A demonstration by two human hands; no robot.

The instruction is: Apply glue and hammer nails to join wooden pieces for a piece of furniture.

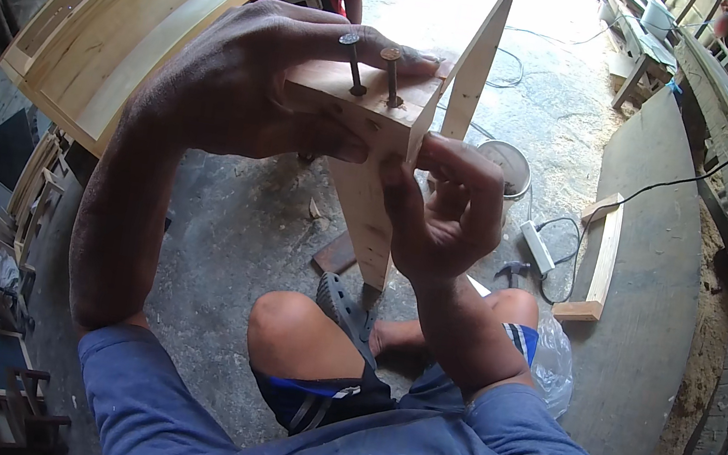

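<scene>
Gripping the wooden block [359,100] closed-fisted, left hand [245,78] steadies it while right hand [442,206] pinches its corner; keep the two nails [372,67] upright.

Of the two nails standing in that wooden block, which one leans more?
The left nail, the one with the grey head nearer the left hand. It tilts plainly to the left, while the rusty-headed nail beside it stands closer to upright in the wooden block.
</scene>
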